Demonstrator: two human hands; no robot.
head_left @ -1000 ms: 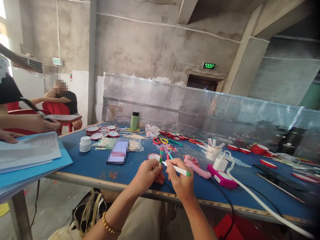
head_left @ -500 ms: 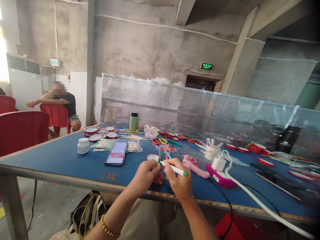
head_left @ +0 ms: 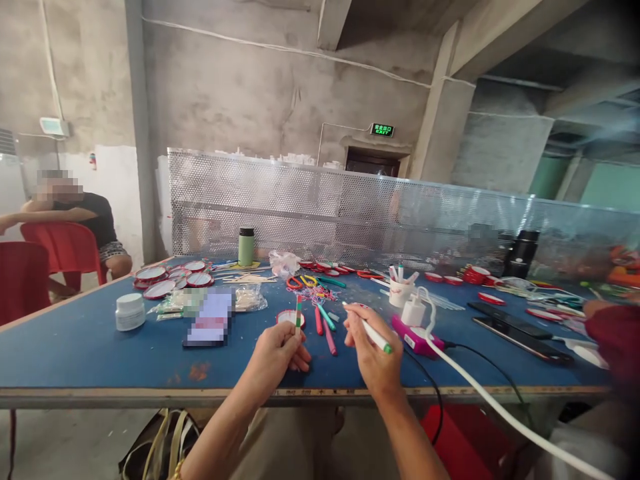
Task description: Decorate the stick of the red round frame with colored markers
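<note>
My left hand (head_left: 279, 351) is closed on a small flat stick (head_left: 299, 313) with red and green bands, held upright between thumb and fingers. My right hand (head_left: 374, 357) grips a white marker pen (head_left: 376, 336) with a green end, its tip pointing up and left, apart from the stick. Behind my left hand lies a round red-rimmed disc (head_left: 284, 318), partly covered. Between the hands, several coloured pens (head_left: 327, 339) in red, pink and teal rest on the blue table (head_left: 240, 368).
To the left are a phone (head_left: 210, 319), a white jar (head_left: 130, 312) and red-rimmed discs (head_left: 160, 289). Scissors (head_left: 294, 284) lie farther back. On the right stand a cup of pens (head_left: 400, 293) and a purple power strip (head_left: 417, 335) with a white cable. Another person's red sleeve (head_left: 613, 333) reaches in.
The marker in my right hand has come away from the banded stick, moving right. The view has turned right, and a red sleeve now shows at the right edge.
</note>
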